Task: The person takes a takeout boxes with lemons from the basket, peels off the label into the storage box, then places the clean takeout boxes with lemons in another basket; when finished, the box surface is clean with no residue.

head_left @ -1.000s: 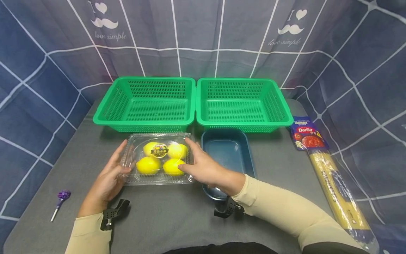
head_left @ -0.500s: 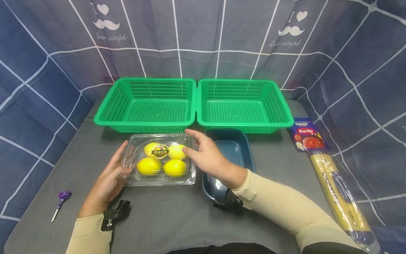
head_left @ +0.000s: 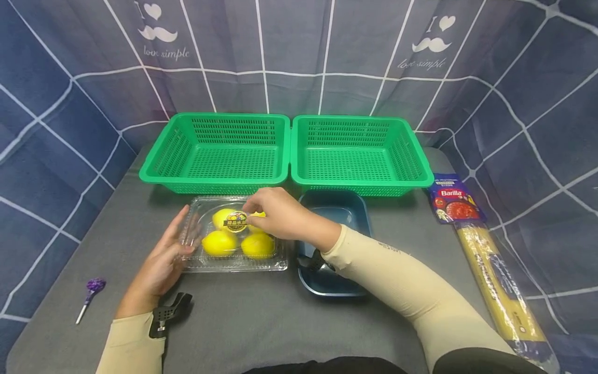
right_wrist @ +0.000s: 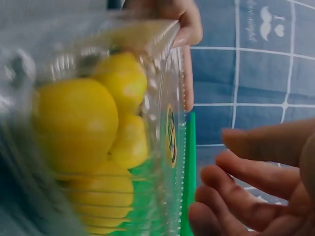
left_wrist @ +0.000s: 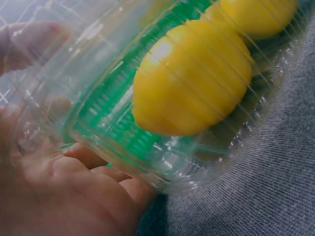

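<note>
A clear plastic clamshell box [head_left: 205,262] with several lemons [head_left: 219,243] inside sits just in front of the green baskets. On its lid is a black and gold label [head_left: 235,222]. My left hand [head_left: 158,265] grips the box's left end; the left wrist view shows finger bases [left_wrist: 88,157] running under the clear edge. Over the right half of the lid hovers my right hand [head_left: 280,214], partly covering two lemons and the label. In the right wrist view its loosely bent fingers [right_wrist: 246,196] are apart from the lid and hold nothing.
Two green baskets [head_left: 215,182] [head_left: 359,183] stand side by side behind the box. A dark blue tray [head_left: 336,288] lies under my right forearm. A bag of Barilla spaghetti [head_left: 500,280] is at far right, a purple lollipop [head_left: 95,285] at left.
My right hand has let go of the box's right end, lifted, and moved left over the lid. The left hand keeps its grip and the box stays nearly in place.
</note>
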Available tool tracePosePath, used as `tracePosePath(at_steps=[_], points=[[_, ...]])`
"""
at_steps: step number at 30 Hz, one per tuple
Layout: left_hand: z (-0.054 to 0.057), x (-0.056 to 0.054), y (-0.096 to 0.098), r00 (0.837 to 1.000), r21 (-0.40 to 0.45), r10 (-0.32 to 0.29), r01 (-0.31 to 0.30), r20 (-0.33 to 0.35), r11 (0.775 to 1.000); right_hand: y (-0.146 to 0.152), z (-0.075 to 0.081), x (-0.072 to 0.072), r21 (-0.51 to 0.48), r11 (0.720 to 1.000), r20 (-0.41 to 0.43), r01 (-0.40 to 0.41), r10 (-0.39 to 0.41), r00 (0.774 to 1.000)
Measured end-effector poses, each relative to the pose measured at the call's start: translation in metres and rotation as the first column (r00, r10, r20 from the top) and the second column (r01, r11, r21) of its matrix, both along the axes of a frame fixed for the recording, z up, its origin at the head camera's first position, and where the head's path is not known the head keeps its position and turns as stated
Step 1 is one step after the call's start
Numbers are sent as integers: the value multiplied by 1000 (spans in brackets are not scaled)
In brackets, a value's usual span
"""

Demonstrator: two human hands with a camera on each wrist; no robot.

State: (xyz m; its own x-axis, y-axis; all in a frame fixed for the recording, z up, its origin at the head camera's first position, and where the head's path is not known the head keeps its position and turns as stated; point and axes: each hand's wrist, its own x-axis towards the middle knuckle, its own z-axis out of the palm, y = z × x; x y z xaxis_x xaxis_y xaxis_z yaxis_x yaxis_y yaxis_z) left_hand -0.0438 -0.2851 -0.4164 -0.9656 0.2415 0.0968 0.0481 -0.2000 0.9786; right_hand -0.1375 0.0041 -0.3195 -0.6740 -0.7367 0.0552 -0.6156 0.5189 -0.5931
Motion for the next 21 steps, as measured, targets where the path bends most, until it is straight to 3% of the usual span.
tracePosePath(at_steps=[5,12,21], points=[[0,0,1,1000,-15,9,-9,6,1000,-18,4,-10,135,987,12,-86,85,996],[0,0,2,1000,-27,4,-3,12,1000,-34,4,-22,206,976,49,-70,61,997],[0,0,0,1000,-42,3,-3,7,999,-48,8,-29,305,947,-39,-101,119,992]])
